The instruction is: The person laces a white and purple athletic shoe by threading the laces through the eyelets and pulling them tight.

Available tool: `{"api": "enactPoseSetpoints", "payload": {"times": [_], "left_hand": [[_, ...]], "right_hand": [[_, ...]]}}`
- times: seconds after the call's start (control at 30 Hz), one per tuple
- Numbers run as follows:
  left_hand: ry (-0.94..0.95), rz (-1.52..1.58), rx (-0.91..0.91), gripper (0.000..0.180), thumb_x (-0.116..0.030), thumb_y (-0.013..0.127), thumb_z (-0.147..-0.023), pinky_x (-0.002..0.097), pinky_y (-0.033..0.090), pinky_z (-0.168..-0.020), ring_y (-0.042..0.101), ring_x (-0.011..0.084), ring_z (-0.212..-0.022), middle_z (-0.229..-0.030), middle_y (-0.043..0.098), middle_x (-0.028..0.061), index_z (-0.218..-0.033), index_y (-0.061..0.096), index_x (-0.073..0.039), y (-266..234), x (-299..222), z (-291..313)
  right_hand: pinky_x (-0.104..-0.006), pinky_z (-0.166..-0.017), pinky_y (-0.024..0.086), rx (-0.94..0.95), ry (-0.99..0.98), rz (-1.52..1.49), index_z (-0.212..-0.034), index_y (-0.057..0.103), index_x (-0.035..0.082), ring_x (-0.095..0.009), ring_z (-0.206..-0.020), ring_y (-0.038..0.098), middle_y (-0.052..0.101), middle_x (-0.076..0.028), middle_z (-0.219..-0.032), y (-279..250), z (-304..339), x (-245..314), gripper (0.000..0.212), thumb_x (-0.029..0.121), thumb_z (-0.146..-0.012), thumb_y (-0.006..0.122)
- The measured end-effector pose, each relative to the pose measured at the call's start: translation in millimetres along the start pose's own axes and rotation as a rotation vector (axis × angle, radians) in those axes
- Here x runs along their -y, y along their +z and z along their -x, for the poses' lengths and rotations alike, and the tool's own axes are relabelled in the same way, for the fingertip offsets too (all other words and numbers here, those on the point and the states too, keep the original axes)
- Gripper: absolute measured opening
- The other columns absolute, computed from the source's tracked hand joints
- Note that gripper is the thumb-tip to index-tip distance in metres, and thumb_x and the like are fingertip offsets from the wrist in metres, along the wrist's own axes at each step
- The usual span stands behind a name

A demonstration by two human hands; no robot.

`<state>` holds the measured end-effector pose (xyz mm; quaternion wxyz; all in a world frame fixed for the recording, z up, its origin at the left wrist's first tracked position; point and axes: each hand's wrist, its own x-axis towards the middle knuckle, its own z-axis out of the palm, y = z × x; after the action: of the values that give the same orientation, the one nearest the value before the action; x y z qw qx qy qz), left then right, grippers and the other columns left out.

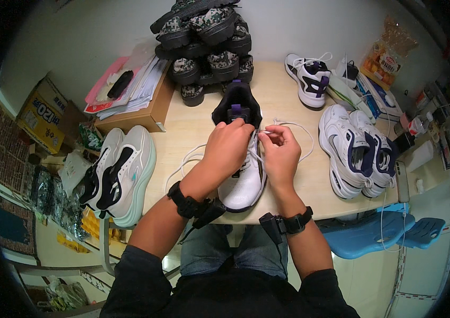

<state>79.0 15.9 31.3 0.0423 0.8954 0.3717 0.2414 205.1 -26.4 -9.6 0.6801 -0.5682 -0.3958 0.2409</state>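
Note:
A white sneaker (pixel 242 186) with a black lining and purple tabs lies on the table in front of me, its toe toward me. My left hand (pixel 228 146) is closed over the top of its lacing, by the tongue; the fingertips are partly hidden. On the sneaker's right side, my right hand (pixel 279 153) pinches a white shoelace (pixel 304 127) between thumb and fingers near the upper eyelets. That lace loops out to the right over the table. More white lace trails from under my left wrist to the left. Both wrists wear black straps with small boxes.
Pale sneakers (pixel 134 175) stand at the left, a white and navy pair (pixel 341 153) at the right. One more sneaker (pixel 309 79) lies behind. Camouflage shoes (pixel 203 47) are stacked at the back beside a cardboard box (pixel 164 103). A blue chair (pixel 376 233) is below the right edge.

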Motion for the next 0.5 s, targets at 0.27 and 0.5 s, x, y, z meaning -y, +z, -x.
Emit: {"api": "enactPoseSetpoints", "payload": {"times": [0.27, 0.5], "left_hand": [[-0.018, -0.018, -0.036, 0.014, -0.006, 0.059, -0.083, 0.0445, 0.045, -0.069, 0.058, 0.0367, -0.077, -0.088, 0.061, 0.0143, -0.095, 0.066, -0.005, 1.9, -2.0, 0.1], [-0.054, 0.010, -0.062, 0.009, -0.008, 0.060, -0.083, 0.0456, 0.046, -0.069, 0.058, 0.0378, -0.078, -0.085, 0.059, 0.0146, -0.089, 0.064, -0.003, 2.6, -5.3, 0.5]], "right_hand": [[-0.0287, -0.067, 0.051, 0.010, -0.179, 0.149, -0.088, 0.066, -0.001, -0.018, -0.071, 0.068, 0.070, -0.012, -0.077, -1.8, -0.5, 5.0, 0.010, 0.003, -0.080, 0.070], [-0.0325, -0.068, 0.051, 0.067, -0.170, 0.230, -0.095, 0.067, 0.000, -0.025, -0.071, 0.067, 0.069, -0.013, -0.080, -2.1, 2.1, 7.0, 0.013, 0.005, -0.083, 0.066]]}}
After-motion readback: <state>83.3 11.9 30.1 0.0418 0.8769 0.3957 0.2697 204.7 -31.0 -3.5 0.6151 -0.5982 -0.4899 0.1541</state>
